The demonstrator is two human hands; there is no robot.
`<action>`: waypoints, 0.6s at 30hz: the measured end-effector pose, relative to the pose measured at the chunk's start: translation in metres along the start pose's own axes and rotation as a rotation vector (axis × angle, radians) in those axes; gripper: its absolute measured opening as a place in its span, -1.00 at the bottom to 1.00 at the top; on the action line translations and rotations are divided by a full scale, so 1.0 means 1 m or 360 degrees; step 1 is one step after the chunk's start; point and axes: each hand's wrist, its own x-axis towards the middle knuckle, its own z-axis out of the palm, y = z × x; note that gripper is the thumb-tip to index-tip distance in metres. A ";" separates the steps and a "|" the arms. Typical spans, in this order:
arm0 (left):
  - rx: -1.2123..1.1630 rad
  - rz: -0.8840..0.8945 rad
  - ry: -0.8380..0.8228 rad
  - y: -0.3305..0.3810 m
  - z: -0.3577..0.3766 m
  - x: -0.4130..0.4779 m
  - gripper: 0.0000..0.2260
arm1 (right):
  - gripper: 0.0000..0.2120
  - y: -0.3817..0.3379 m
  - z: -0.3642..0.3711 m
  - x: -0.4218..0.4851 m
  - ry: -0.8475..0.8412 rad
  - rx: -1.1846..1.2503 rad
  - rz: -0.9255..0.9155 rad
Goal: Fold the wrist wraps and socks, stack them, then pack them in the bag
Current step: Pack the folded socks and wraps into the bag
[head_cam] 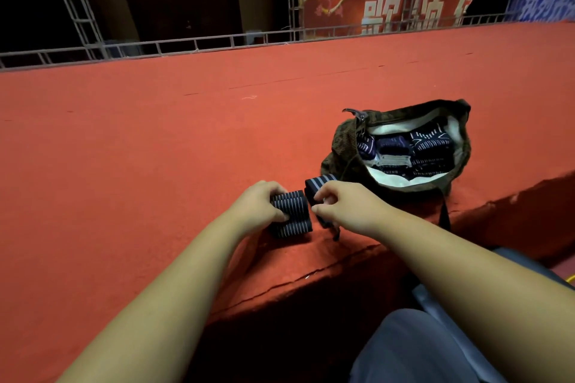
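I have both forearms stretched forward over the near edge of the red carpeted platform (155,149), with the hands close together. The left hand (258,205) lies knuckles up, its grip closed round the left end of a folded bundle of striped wrist wraps (292,221). The thumb is pressed on the near side and the fingers are curled over the top. The bundle sits on the carpet just inside the edge.

The right hand (345,205) is just right of it, fingers curled in a narrow pinch on a second wrist wrap (320,185). That wrap stands up beside the bundle and touches it. A dark end of it hangs below the hand.

Farther right, near the wraps, the brown bag (342,146) lies open with its pale lining showing. Dark patterned socks (429,149) are packed inside it. Its strap (445,211) drops over the platform's edge.

Along the far edge runs a metal truss rail (186,47), and behind it hang a red banner (373,3) and a blue banner (547,0). My grey trouser leg (420,348) shows at the bottom right.
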 end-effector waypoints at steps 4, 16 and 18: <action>-0.0419 0.0108 -0.0059 0.016 -0.018 -0.015 -0.65 | -0.43 0.002 -0.006 0.001 0.0029 0.0028 -0.0185; -0.1087 0.0318 -0.0204 0.099 -0.022 -0.001 -0.67 | -0.77 0.007 -0.068 -0.007 0.0124 0.0777 -0.0295; -0.1061 0.0339 -0.0220 0.114 -0.017 0.010 -0.68 | -0.78 0.016 -0.086 -0.006 0.0172 0.0550 -0.0295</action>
